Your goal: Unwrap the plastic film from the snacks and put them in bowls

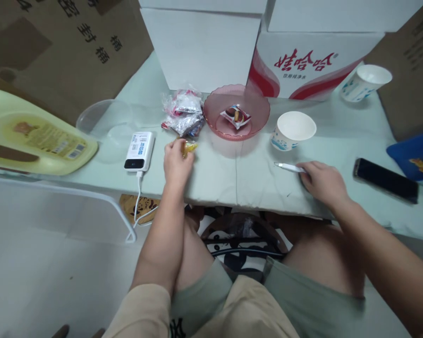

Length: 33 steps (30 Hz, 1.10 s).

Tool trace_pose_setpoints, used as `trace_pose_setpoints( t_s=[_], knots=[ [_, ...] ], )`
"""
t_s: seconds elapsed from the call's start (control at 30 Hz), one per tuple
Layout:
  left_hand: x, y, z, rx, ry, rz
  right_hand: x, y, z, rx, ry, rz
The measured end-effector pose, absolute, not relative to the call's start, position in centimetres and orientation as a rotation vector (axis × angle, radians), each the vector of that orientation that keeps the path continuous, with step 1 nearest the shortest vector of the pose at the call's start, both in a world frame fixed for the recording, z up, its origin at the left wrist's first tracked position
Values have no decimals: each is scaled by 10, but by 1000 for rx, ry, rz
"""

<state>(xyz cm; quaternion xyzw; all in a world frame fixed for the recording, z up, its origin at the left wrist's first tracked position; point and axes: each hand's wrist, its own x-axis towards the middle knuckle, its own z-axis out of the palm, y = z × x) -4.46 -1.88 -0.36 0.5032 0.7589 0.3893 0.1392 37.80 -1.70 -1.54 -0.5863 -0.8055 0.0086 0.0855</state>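
At the table's front edge, my left hand (178, 162) is closed with a small yellow wrapped packet (189, 148) between thumb and fingers. Just beyond it lies a heap of silvery and red snack packets (184, 112) in clear plastic. My right hand (322, 180) grips a slim white knife-like tool (288, 167), its grey tip pointing left over the tabletop. A pink translucent bowl (215, 124) stands between the hands, farther back, and holds a wrapped snack (236, 116). Near the right hand is a white paper cup (285, 138) with blue print.
A white power bank (140, 150) with a cable, a clear plastic bowl (95, 117) and a yellow jug (38, 134) are at left. A black phone (384, 180), a blue object (414, 152) and another paper cup (364, 83) are at right. Boxes (211, 51) line the back.
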Motion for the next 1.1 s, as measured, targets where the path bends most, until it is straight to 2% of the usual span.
trace_pose_setpoints(
  t_s=[0.07,0.13,0.23,0.33,0.43,0.63,0.9,1.1],
  knots=[
    [-37,-28,4,1361,2025,1258,376,-25,-8,-1676,-2356,110],
    [-25,-37,8,1176,1654,1337,366,-37,-1,-1598,-2238,252],
    [-3,-41,7,841,1142,1206,338,-53,4,-1521,-1995,540],
    [14,-33,2,701,1059,1059,302,-60,5,-1427,-1799,801],
    [23,-24,-1,800,1171,1075,273,-57,6,-1313,-1668,913],
    [32,-20,-3,1074,1252,1076,256,-48,-3,-1236,-1736,827],
    [29,-12,-10,748,1206,1276,294,-41,-17,-1313,-1955,625],
    [34,-18,-13,888,1184,979,316,-39,-21,-1551,-1933,277]
  ],
)
